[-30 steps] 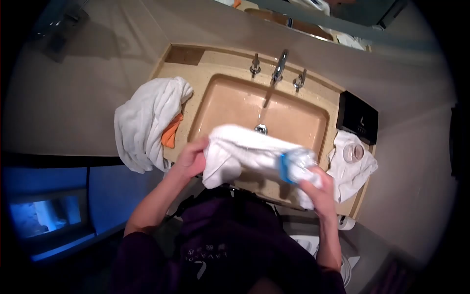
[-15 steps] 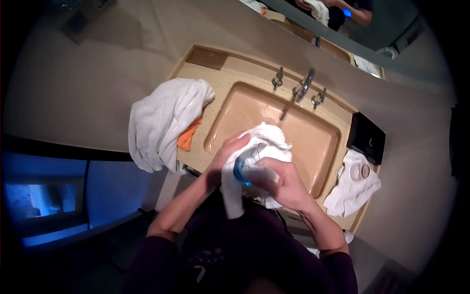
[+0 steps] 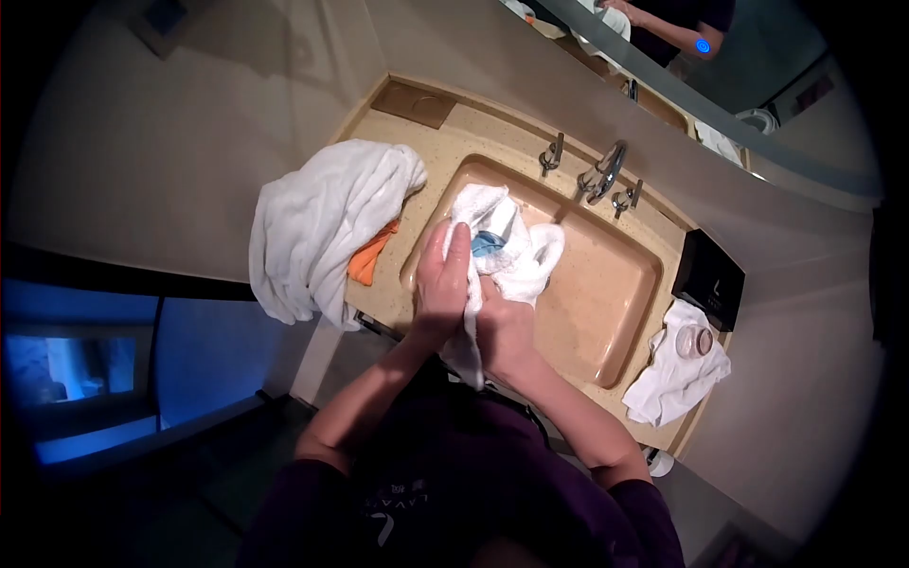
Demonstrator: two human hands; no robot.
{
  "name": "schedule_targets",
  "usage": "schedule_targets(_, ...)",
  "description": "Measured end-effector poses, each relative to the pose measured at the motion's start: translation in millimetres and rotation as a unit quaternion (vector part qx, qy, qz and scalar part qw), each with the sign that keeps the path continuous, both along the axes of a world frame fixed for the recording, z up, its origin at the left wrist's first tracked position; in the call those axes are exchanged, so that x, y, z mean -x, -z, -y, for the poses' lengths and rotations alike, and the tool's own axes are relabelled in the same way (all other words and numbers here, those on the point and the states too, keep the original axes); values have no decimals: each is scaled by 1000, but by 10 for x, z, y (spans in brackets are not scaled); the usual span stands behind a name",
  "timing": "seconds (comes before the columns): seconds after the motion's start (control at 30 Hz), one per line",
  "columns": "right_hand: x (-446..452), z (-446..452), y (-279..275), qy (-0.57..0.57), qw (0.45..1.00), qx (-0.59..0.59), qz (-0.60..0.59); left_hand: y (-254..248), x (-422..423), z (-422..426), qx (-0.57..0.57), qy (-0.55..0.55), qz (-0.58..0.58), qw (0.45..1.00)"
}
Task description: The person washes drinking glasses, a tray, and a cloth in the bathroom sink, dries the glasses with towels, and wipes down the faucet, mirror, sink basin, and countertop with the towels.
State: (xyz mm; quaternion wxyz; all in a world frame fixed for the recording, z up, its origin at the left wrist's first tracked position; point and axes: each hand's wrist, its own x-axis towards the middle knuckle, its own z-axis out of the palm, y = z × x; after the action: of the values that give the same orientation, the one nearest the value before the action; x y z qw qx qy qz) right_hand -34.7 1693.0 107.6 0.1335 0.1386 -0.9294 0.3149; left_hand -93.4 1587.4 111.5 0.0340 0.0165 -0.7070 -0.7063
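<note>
Over the near left part of the sink, a white towel point(image 3: 519, 260) is bunched around a clear drinking glass point(image 3: 487, 245). Only a blue-tinted piece of the glass shows among the folds. My left hand point(image 3: 443, 279) presses the towel from the left, fingers pointing up and wrapped against the cloth. Below the glass, my right hand point(image 3: 504, 329) is closed on the towel, its fingertips hidden by cloth. One end of the towel hangs down between my wrists.
The tan sink point(image 3: 606, 322) has a chrome faucet point(image 3: 603, 175) at its back edge. Left of it lie a white towel pile point(image 3: 331, 222) and an orange cloth point(image 3: 371, 256). On the right are a black box point(image 3: 710, 279) and a glass point(image 3: 694, 342) on a white cloth point(image 3: 674, 379).
The towel and glass have moved up and away from my body, further over the sink. The glass has turned and is more covered; my right hand has shifted lower and to the left.
</note>
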Motion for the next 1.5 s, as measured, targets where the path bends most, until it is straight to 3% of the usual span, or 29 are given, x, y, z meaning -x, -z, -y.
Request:
schedule_targets(0.1, 18, -6, -274, -21, 995, -25, 93, 55, 92, 121, -76, -18, 76, 994)
schedule_targets(0.17, 49, -72, -363, -58, 992, 78, 75, 40, 175, 238, -149, 9, 103, 983)
schedule_targets(0.23, 113, -160, -414, -88, 988, 99, 75, -31, 236, 267, -406, 103, 204, 885)
schedule_targets(0.27, 150, -198, -411, -61, 969, 207, 123, -42, 232, 263, -407, 100, 206, 884)
schedule_targets(0.3, 168, -239, -408, -34, 934, 311, 171, -50, 231, 236, -465, 117, 234, 846)
schedule_targets(0.37, 250, -268, -215, -43, 928, 337, 152, -67, 320, 181, -575, 155, 276, 754)
schedule_targets(0.4, 288, -235, -114, -22, 957, 280, 73, 297, 411, 246, -548, 157, 284, 771)
schedule_targets(0.43, 302, -219, -41, 0, 975, 220, -4, 271, 387, 228, -551, 155, 284, 769)
schedule_targets(0.47, 367, -218, -8, -16, 988, 128, -82, 230, 365, 211, -501, 123, 246, 820)
schedule_targets(0.53, 433, -193, 72, -21, 991, 84, -103, 45, 348, 217, -352, 49, 197, 914)
schedule_targets(0.57, 450, -173, 94, -27, 991, 41, -121, -7, 370, 222, -351, 48, 197, 914)
schedule_targets(0.63, 442, -151, 10, -26, 993, 38, -105, -91, 410, 240, -201, 12, 111, 973)
schedule_targets(0.7, 447, -179, -2, -74, 994, 7, -78, -207, 397, 296, -213, 15, 104, 971)
schedule_targets(0.73, 464, -163, 3, -73, 994, 6, -78, -278, 365, 323, -166, -15, 74, 983)
schedule_targets(0.77, 497, -131, 16, -65, 989, 87, -95, -313, 354, 367, -118, -47, 43, 991)
schedule_targets(0.8, 495, -122, 25, -57, 978, 168, -108, -221, 347, 520, -220, -11, 162, 962)
schedule_targets(0.83, 510, -132, -56, -58, 978, 168, -107, -68, 293, 582, -220, -12, 162, 962)
schedule_targets(0.87, 563, -136, -231, 11, 918, 395, 46, 95, 218, 637, -23, 3, 100, 995)
schedule_targets(0.9, 597, -131, -390, 78, 779, 589, 198, 167, 141, 715, 175, 18, 37, 984)
schedule_targets(0.93, 649, -222, -490, 75, 664, 684, 294, 142, 111, 849, 200, 104, 78, 971)
schedule_targets(0.97, 658, -325, -449, 73, 661, 687, 291, 133, 144, 928, 204, 106, 76, 970)
schedule_targets(1.03, 670, -466, -264, -50, 439, 784, 436, 199, 212, 1047, 129, 117, 142, 975)
schedule_targets(1.07, 644, -401, -130, 2, 378, 816, 437, 324, 303, 1145, 144, 166, 36, 975)
schedule_targets(1.1, 620, -353, -135, -1, 380, 814, 439, 230, 355, 1096, 143, 163, 34, 976)
schedule_targets(1.17, 611, -257, -141, 3, 405, 785, 468, -118, 425, 948, -51, 225, -60, 971)
schedule_targets(1.23, 644, -168, -268, 13, 427, 771, 473, -208, 512, 987, -75, 278, -32, 957)
schedule_targets(1.3, 642, -99, -333, -30, 424, 786, 448, -181, 568, 985, -143, 341, 75, 926)
schedule_targets(1.43, 786, 32, -470, -34, 463, 765, 447, -79, 536, 898, -232, 275, 39, 932)
schedule_targets(1.5, 853, 81, -470, -114, 501, 730, 451, -142, 613, 888, -196, 246, 36, 948)
